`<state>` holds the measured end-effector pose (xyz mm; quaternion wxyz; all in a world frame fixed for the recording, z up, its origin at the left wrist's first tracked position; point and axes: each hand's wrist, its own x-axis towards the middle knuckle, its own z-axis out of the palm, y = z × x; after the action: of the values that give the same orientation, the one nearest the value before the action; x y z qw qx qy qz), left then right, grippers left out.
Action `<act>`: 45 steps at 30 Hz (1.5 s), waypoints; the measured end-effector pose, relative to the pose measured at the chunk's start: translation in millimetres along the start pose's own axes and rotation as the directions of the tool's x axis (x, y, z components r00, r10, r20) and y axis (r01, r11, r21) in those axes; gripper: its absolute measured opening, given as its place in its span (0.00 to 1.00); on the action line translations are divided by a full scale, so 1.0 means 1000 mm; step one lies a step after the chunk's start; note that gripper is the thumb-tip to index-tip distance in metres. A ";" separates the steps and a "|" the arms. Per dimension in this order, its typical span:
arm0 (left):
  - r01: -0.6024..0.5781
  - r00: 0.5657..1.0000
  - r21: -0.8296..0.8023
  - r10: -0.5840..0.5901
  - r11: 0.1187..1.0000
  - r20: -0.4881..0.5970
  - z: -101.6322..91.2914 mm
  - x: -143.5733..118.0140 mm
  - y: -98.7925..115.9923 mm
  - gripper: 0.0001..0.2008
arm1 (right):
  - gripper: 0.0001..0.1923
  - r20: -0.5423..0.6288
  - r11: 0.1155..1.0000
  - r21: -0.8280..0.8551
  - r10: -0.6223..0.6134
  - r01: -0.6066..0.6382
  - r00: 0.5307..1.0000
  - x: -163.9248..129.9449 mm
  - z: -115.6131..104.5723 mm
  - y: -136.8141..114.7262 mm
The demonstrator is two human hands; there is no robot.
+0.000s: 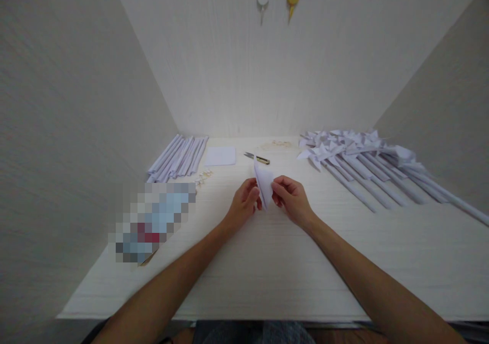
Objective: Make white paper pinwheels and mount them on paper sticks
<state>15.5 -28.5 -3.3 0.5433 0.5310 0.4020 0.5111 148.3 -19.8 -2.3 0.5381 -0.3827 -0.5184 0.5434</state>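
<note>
A folded sheet of white paper (264, 183) stands tilted between my two hands, above the middle of the table. My left hand (246, 197) grips its left side with thumb and fingers. On the other side, my right hand (291, 196) pinches the paper's right edge. Just beyond the sheet lie small thread snips (257, 158) with pointed blades, partly overlapped by the paper's top. A flat stack of white square paper (220, 156) rests farther back to the left.
Rolled white paper sticks (179, 155) lie at the back left, with small pale bits (203, 177) near them. A blurred-out object (156, 224) is at the left. Paper pinwheels on sticks (355, 155) are heaped at the right. Walls (237, 79) enclose the table (267, 278).
</note>
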 end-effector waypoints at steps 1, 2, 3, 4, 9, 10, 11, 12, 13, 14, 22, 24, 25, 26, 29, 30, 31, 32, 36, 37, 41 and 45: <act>-0.009 1.000 0.021 0.009 1.000 0.013 0.000 0.000 -0.001 0.22 | 0.11 0.007 1.000 -0.014 -0.004 0.004 1.000 0.000 0.000 0.000; -0.009 1.000 0.045 0.008 0.999 0.019 0.000 0.001 -0.003 0.21 | 0.11 0.014 1.000 -0.023 -0.004 0.005 1.000 0.000 0.001 0.000; 0.000 1.000 0.063 -0.001 0.998 0.012 0.000 0.001 -0.004 0.20 | 0.11 0.017 1.000 -0.027 -0.003 0.003 1.000 0.000 0.001 -0.001; 0.017 1.000 0.065 -0.017 0.998 -0.012 0.000 0.001 -0.005 0.19 | 0.10 0.012 1.000 -0.028 -0.003 0.003 1.000 0.000 0.001 -0.001; 0.114 0.944 -0.138 -0.151 0.984 -0.292 0.000 0.004 -0.003 0.17 | 0.09 -0.130 1.000 -0.008 -0.021 0.021 0.991 0.003 -0.005 -0.004; 0.119 0.928 -0.182 -0.174 0.976 -0.328 -0.001 0.005 -0.001 0.18 | 0.09 -0.158 1.000 -0.004 -0.016 0.015 0.987 0.004 -0.006 -0.003; 0.120 0.917 -0.214 -0.191 0.969 -0.350 -0.001 0.005 0.000 0.18 | 0.08 -0.178 1.000 -0.003 -0.007 0.007 0.984 0.005 -0.007 -0.003; 0.117 0.909 -0.236 -0.200 0.965 -0.366 -0.001 0.005 0.001 0.19 | 0.08 -0.189 1.000 -0.006 0.003 -0.004 0.982 0.006 -0.007 -0.002; 0.113 0.906 -0.245 -0.201 0.963 -0.373 -0.001 0.006 0.002 0.19 | 0.08 -0.193 1.000 -0.016 0.010 -0.014 0.981 0.006 -0.008 -0.001; 0.110 0.906 -0.242 -0.197 0.964 -0.374 -0.002 0.006 0.003 0.19 | 0.09 -0.188 0.999 -0.039 0.011 -0.019 0.982 0.007 -0.008 0.000; 0.127 0.910 -0.168 -0.182 0.978 -0.372 -0.006 0.006 0.001 0.15 | 0.18 0.027 0.565 -0.703 -0.586 0.432 0.810 0.001 -0.018 -0.001; 0.124 0.913 -0.175 -0.181 0.977 -0.366 -0.005 0.006 0.001 0.15 | 0.21 0.269 0.275 -0.800 -0.631 0.534 0.728 -0.001 -0.019 -0.002; 0.120 0.917 -0.179 -0.178 0.976 -0.357 -0.005 0.006 0.001 0.15 | 0.22 0.383 0.149 -0.806 -0.607 0.573 0.696 -0.002 -0.019 -0.001; 0.115 0.923 -0.182 -0.173 0.977 -0.345 -0.005 0.006 0.000 0.16 | 0.22 0.482 0.047 -0.790 -0.567 0.611 0.668 -0.002 -0.018 0.000; 0.105 0.945 -0.185 -0.155 0.977 -0.287 -0.004 0.006 -0.001 0.16 | 0.20 0.662 -0.115 -0.700 -0.472 0.705 0.581 -0.003 -0.014 0.003; 0.105 0.953 -0.187 -0.153 0.977 -0.261 -0.004 0.006 -0.002 0.16 | 0.19 0.692 -0.134 -0.674 -0.459 0.726 0.557 -0.003 -0.014 0.003; 0.109 0.960 -0.189 -0.153 0.976 -0.235 -0.003 0.006 -0.003 0.16 | 0.19 0.709 -0.143 -0.655 -0.454 0.742 0.539 -0.002 -0.013 0.003; 0.113 0.965 -0.191 -0.154 0.975 -0.214 -0.003 0.005 -0.003 0.16 | 0.18 0.718 -0.146 -0.643 -0.456 0.752 0.526 -0.002 -0.014 0.003; 0.121 0.963 -0.188 -0.161 0.975 -0.215 -0.004 0.005 -0.004 0.19 | 0.18 0.722 -0.138 -0.631 -0.465 0.764 0.512 -0.002 -0.017 0.001; 0.115 0.959 -0.190 -0.159 0.975 -0.234 -0.004 0.005 -0.003 0.20 | 0.18 0.724 -0.135 -0.628 -0.462 0.766 0.512 -0.003 -0.018 0.001; 0.089 0.932 -0.230 -0.163 0.969 -0.324 -0.007 0.007 0.000 0.22 | 0.18 0.727 -0.109 -0.619 -0.454 0.778 0.515 -0.003 -0.017 0.001; 0.079 0.900 -0.351 -0.218 0.933 -0.378 -0.008 0.010 0.005 0.18 | 0.18 0.722 -0.078 -0.610 -0.465 0.788 0.513 -0.003 -0.016 0.003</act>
<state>8.8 -18.1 1.5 0.5650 0.2813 0.4564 0.6271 163.4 -20.0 -7.8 0.3241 -0.2335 -0.9075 -0.1300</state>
